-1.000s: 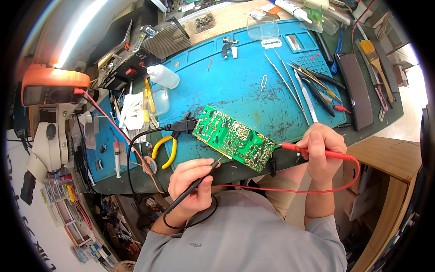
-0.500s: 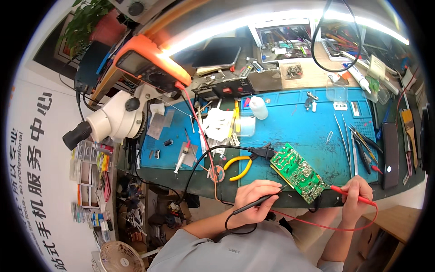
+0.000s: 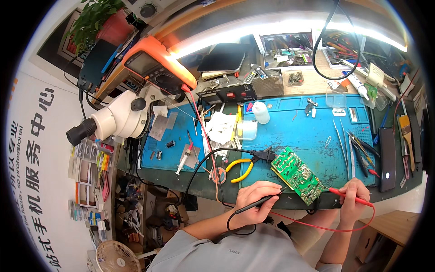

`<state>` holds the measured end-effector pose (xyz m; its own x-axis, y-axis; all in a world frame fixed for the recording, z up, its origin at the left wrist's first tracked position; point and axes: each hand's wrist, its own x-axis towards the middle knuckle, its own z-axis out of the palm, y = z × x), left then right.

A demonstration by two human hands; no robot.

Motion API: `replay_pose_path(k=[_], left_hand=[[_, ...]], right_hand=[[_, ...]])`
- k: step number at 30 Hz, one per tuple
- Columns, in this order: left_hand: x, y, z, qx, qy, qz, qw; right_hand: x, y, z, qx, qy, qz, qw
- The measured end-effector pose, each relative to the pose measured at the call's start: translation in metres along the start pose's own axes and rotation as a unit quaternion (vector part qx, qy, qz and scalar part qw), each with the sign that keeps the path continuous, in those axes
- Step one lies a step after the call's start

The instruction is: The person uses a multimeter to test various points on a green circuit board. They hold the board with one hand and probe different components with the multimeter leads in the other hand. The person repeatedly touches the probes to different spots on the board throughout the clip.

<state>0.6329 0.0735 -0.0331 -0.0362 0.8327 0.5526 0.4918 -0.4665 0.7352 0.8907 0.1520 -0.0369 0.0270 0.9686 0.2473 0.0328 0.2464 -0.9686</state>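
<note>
A green circuit board (image 3: 298,174) lies tilted at the near edge of the blue work mat (image 3: 312,136). My left hand (image 3: 255,197) holds a black test probe (image 3: 258,203) whose tip touches the board's near left edge. My right hand (image 3: 353,196) holds a red test probe (image 3: 349,196) with its tip at the board's near right corner. Red and black leads run to the orange multimeter (image 3: 156,68) at the back left. A black power cable (image 3: 260,155) plugs into the board's far end.
A white microscope (image 3: 115,120) stands at the left. Yellow-handled pliers (image 3: 241,169) lie left of the board. Tweezers (image 3: 349,145), a black phone (image 3: 387,158) and brushes sit at the right. A small white bottle (image 3: 260,112) and white cloth (image 3: 221,127) are behind.
The view has swung up and left, bringing the multimeter, microscope and back shelf into sight. Both hands keep their probes on the board.
</note>
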Motion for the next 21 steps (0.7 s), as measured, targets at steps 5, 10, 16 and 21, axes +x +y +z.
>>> replay_pose_path(k=[5,10,16,21], left_hand=[[0.002,0.0,-0.004,0.008,-0.025,0.006,1.0],[0.003,0.001,-0.005,0.019,-0.042,0.003,0.999],[0.0,0.001,-0.003,-0.006,-0.057,-0.017,0.998],[0.0,0.0,0.002,-0.013,-0.02,-0.021,1.0]], right_hand=[[0.0,-0.003,0.003,0.001,0.005,0.014,1.0],[0.005,-0.011,0.003,-0.051,-0.01,-0.007,0.999],[0.005,-0.007,0.0,-0.016,-0.013,0.005,1.0],[0.004,-0.005,-0.001,-0.003,-0.018,-0.003,1.0]])
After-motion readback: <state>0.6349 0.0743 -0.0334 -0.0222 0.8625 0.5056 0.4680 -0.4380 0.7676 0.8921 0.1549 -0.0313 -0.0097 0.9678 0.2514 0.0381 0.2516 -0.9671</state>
